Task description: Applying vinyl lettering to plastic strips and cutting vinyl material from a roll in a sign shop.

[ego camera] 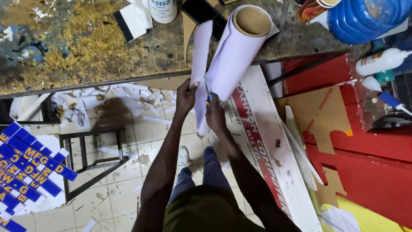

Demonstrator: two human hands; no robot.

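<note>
A pale vinyl roll (234,51) is partly cut: scissors (208,95) clamped in the right hand (213,112), loose strip (200,56) pinched by the left hand (185,96).

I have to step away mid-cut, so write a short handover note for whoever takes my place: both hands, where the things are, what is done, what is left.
Left hand: pinches the loose strip of pale sheet, holding it taut.
Right hand: grip closed on blue-handled scissors, blades in the sheet.
Roll: pale sheet on a cardboard core, leaning over the edge of the stained workbench, its loose end hanging down toward the floor.
Done: the cut runs partway up, so the strip is parted from the rest at its lower end.
Left: the strip is not yet cut free at the top. Paper scraps litter the tiled floor below.
</note>
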